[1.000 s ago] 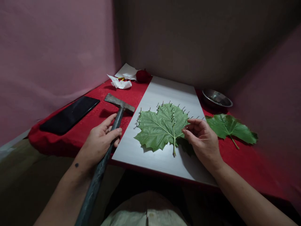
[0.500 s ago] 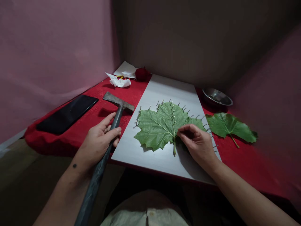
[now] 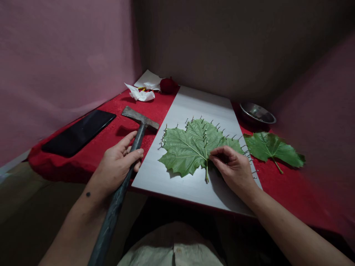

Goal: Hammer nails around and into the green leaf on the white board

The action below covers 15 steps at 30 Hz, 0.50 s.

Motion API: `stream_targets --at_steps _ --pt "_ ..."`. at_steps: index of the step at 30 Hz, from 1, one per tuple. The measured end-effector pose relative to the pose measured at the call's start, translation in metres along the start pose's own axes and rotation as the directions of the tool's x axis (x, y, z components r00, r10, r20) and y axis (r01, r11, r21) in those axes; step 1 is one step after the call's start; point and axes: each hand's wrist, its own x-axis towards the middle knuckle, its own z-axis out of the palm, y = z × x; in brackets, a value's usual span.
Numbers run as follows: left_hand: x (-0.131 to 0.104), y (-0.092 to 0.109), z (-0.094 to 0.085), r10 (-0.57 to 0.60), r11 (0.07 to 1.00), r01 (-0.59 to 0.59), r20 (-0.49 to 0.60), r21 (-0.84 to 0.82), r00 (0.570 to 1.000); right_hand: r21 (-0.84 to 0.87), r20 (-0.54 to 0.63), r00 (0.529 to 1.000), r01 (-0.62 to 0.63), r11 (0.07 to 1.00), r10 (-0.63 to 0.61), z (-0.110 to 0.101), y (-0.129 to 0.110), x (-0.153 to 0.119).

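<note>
My left hand (image 3: 118, 162) is wrapped loosely round the dark handle of a hammer (image 3: 142, 121), its metal head hanging above the red cloth beside the board. A large green leaf (image 3: 184, 149) lies on the white board (image 3: 202, 101). Several nails (image 3: 205, 135) stand along the leaf's outline and down its middle vein. Beside the lower end of that vein, my right hand (image 3: 234, 166) is closed in a pinch at the leaf. Whatever its fingertips hold is too small or hidden to make out, and the hand covers the leaf's lower right part.
On the right, a second leaf (image 3: 270, 147) lies on the red cloth (image 3: 288, 188) below a metal bowl (image 3: 257, 113) with small things inside. At left lies a black phone (image 3: 79, 132). Crumpled white tissue (image 3: 140, 94) and a dark red ball-shaped thing (image 3: 168, 85) sit behind.
The view has shifted very slightly. Both hands, the hammer and the leaf keep their places, with the right fingertips still pinched near the stem.
</note>
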Motion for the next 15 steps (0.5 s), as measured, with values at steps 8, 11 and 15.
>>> stream_targets --at_steps 8,11,15 --pt "-0.0003 -0.0008 -0.0018 0.002 1.000 -0.002 0.003 0.007 1.000 -0.013 0.007 1.000 -0.011 1.000 0.011 0.0003 0.0008 0.0001" --pt "0.0001 -0.0017 -0.0026 -0.005 1.000 0.005 0.001 -0.001 1.000 -0.028 0.015 1.000 -0.026 0.999 0.027 0.0009 0.0016 0.0000" --pt "0.0003 -0.0017 -0.0013 0.000 1.000 0.000 -0.009 -0.018 1.000 -0.007 0.028 0.998 -0.058 0.998 0.058 0.0014 0.0018 0.0002"
